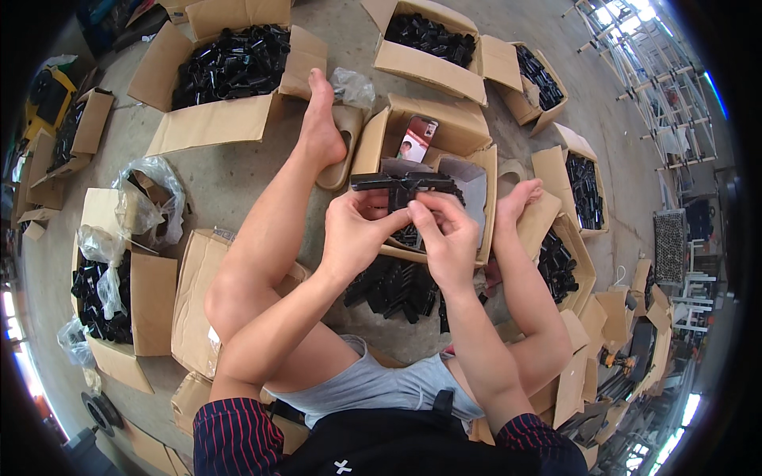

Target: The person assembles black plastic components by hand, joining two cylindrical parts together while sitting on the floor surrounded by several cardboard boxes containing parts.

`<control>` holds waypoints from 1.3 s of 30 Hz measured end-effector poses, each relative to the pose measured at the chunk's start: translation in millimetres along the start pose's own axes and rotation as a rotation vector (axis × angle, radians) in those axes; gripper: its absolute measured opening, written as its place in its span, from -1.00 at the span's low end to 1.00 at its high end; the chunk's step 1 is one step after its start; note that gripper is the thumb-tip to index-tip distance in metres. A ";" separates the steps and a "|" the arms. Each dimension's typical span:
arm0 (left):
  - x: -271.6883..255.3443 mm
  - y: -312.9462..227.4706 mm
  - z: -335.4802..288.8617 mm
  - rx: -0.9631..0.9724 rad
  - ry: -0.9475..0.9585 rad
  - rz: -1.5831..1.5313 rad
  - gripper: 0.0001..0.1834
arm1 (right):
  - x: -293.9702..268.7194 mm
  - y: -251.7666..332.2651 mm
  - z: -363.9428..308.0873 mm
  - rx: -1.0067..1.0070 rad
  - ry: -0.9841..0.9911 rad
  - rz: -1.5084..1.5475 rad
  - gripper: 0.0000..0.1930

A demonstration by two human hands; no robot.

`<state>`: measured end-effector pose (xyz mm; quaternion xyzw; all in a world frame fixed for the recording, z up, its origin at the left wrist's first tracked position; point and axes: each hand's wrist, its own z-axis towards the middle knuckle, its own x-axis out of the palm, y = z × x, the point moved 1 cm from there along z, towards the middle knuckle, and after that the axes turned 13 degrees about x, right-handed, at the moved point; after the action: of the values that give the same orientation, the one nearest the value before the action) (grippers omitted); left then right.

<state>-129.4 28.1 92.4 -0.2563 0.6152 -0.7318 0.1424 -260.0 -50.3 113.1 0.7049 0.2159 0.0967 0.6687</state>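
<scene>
Between my two hands is a black T-shaped part (399, 187), its long bar lying crosswise above the near part of an open cardboard box (490, 208). My left hand (355, 236) is closed round its left side, thumb toward the middle. The fingers of my right hand (450, 236) pinch it near the centre, and the two thumbs almost meet. More black parts lie inside the box beneath my hands, partly hidden. A phone with a picture on it (418, 138) leans at the box's far side. Several black parts (393, 287) are heaped on the floor just nearer than the box.
Open cartons of black parts stand around me: a large one (208, 131) far left, one (429, 70) far ahead, one (153, 305) at left, another (583, 274) at right. Clear plastic bags (152, 198) lie at left. My legs flank the middle box. A metal rack (671, 103) stands far right.
</scene>
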 end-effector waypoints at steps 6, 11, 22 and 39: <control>10.5 -9.7 -4.8 0.090 0.068 0.863 -0.56 | 14.2 -30.5 -0.6 0.439 0.004 0.343 -0.72; 3.2 6.4 0.3 -0.057 0.040 0.081 -0.61 | 4.2 -37.0 10.3 0.553 0.059 0.452 -0.75; 6.1 23.4 0.7 -0.329 0.045 -0.376 -0.68 | 0.3 -24.3 18.8 0.467 0.089 0.275 -0.68; 9.7 17.6 4.7 -0.403 -0.137 -0.912 -0.62 | -95.3 -88.2 109.9 0.248 -0.156 -0.242 -0.76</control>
<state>-136.7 15.5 77.7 -0.5690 0.5591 -0.5675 -0.2040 -313.4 -189.5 31.2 0.7561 0.2568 -0.0665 0.5982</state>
